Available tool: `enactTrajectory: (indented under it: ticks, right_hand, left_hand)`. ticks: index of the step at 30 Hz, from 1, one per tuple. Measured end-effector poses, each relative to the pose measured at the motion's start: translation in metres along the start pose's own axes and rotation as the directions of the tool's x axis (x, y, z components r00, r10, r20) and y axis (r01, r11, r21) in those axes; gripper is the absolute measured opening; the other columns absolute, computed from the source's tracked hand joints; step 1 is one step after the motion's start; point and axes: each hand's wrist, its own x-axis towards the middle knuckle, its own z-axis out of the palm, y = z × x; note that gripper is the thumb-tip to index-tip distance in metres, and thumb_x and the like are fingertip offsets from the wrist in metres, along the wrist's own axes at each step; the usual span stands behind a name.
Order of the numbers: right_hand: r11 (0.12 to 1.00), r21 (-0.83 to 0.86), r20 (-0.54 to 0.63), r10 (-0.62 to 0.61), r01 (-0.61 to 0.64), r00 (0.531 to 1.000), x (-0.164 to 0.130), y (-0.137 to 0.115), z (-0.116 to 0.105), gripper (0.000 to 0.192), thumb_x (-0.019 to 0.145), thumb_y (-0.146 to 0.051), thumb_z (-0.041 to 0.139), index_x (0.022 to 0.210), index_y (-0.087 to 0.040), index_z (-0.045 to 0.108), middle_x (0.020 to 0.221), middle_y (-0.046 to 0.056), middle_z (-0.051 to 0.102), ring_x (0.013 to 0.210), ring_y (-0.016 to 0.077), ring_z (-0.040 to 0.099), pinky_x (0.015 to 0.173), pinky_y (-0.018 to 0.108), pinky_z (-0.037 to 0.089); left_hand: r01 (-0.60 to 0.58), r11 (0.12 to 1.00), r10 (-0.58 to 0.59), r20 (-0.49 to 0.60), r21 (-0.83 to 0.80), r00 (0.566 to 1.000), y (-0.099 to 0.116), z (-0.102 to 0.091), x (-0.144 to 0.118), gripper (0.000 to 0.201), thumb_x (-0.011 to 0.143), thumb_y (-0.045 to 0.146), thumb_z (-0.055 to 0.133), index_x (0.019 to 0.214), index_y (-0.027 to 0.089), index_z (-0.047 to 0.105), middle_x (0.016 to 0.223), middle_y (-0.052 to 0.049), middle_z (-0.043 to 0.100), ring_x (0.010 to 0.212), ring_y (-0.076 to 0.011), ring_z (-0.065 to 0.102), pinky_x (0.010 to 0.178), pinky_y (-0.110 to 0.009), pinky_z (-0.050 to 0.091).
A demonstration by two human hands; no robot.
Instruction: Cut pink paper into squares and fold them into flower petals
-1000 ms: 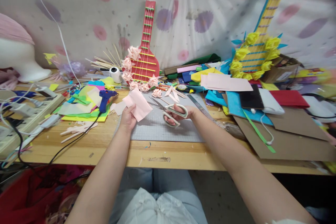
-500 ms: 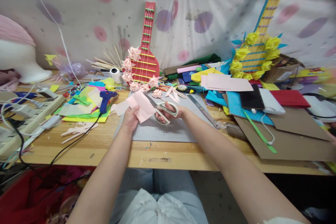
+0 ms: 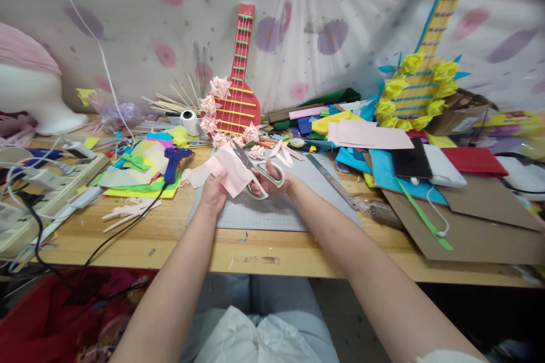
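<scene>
Between the fingers of my left hand (image 3: 214, 191) is a sheet of pale pink paper (image 3: 233, 173), held above the grey cutting mat (image 3: 281, 216). My right hand (image 3: 277, 180) grips scissors (image 3: 260, 172) by their white handles. The blades point up and left, at the paper's right edge. Behind my hands leans a red paper instrument (image 3: 239, 105) with a long neck, its left and lower rim trimmed with pink paper flowers. One loose pink flower (image 3: 256, 152) and some cut pink pieces (image 3: 281, 154) lie on the far part of the mat.
A blue glue gun (image 3: 173, 164) rests on coloured sheets at the left, beside a power strip (image 3: 91, 176). A metal ruler (image 3: 332, 180) lies on the mat's right. Cardboard (image 3: 417, 221), a phone (image 3: 411, 159) and a yellow-flowered instrument (image 3: 415, 96) are farther right.
The scissors' handles have moved closer together, and the blades lie nearer the paper's right edge. The whole view has shifted slightly. Both hands keep their holds.
</scene>
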Motion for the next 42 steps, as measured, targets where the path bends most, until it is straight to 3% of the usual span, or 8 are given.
enactTrajectory:
  ticks: [5,10,16,26,33,42]
  right_hand:
    - [1.000,0.010,-0.012,-0.010,0.011,1.000,0.003,0.006,-0.002,0.060,0.069,-0.077,0.033,0.084,-0.019,0.043,0.068,0.000,0.048,0.062,0.0132,0.045,0.060,0.027,0.037]
    - [0.999,0.032,-0.106,0.047,-0.044,0.993,0.006,0.006,0.000,0.062,0.072,-0.076,0.025,0.085,-0.019,0.044,0.067,0.000,0.049,0.062,0.0134,0.046,0.062,0.029,0.037]
    - [0.997,0.067,-0.049,-0.046,0.049,0.998,0.005,0.006,0.003,0.060,0.067,-0.076,0.038,0.085,-0.019,0.045,0.068,-0.001,0.049,0.061,0.0128,0.047,0.059,0.027,0.036]
    - [0.999,0.045,-0.163,-0.010,0.017,0.987,0.008,0.003,0.006,0.057,0.073,-0.075,0.029,0.079,-0.020,0.041,0.056,-0.004,0.043,0.050,0.0094,0.040,0.050,0.023,0.032]
    - [1.000,-0.007,-0.190,-0.018,0.017,0.982,-0.001,0.003,0.000,0.057,0.070,-0.075,0.035,0.082,-0.019,0.042,0.055,-0.006,0.041,0.046,0.0074,0.036,0.046,0.022,0.026]
    - [1.000,-0.015,-0.153,-0.013,0.010,0.988,0.006,-0.002,0.005,0.060,0.069,-0.078,0.027,0.078,-0.020,0.040,0.057,-0.004,0.043,0.050,0.0092,0.040,0.051,0.024,0.033]
  left_hand:
    - [0.008,1.000,-0.008,-0.014,0.011,1.000,0.000,0.000,0.000,0.037,0.062,0.016,0.068,0.099,0.015,0.061,0.090,-0.006,0.069,0.080,-0.0179,0.065,0.077,-0.031,0.050]
    - [-0.021,1.000,0.021,-0.007,0.009,1.000,-0.001,0.002,0.000,0.036,0.063,0.016,0.068,0.098,0.015,0.061,0.088,-0.006,0.069,0.084,-0.0177,0.064,0.081,-0.031,0.049]
    - [-0.035,0.999,0.035,-0.010,0.015,0.999,-0.001,0.003,-0.001,0.037,0.063,0.016,0.068,0.099,0.016,0.061,0.095,-0.006,0.068,0.091,-0.0189,0.062,0.085,-0.032,0.048]
    - [-0.035,0.999,0.035,-0.022,0.042,0.999,-0.002,0.004,0.000,0.039,0.061,0.017,0.070,0.099,0.016,0.063,0.104,-0.008,0.066,0.095,-0.0205,0.062,0.085,-0.033,0.048]
    - [-0.032,0.998,0.032,-0.007,0.046,0.999,-0.005,0.001,0.002,0.038,0.058,0.017,0.072,0.095,0.016,0.064,0.101,-0.007,0.067,0.094,-0.0210,0.062,0.084,-0.033,0.049]
    - [-0.012,0.996,0.012,-0.001,0.092,1.000,-0.007,-0.001,0.002,0.038,0.055,0.020,0.074,0.091,0.014,0.064,0.092,-0.007,0.069,0.089,-0.0206,0.063,0.085,-0.033,0.048]
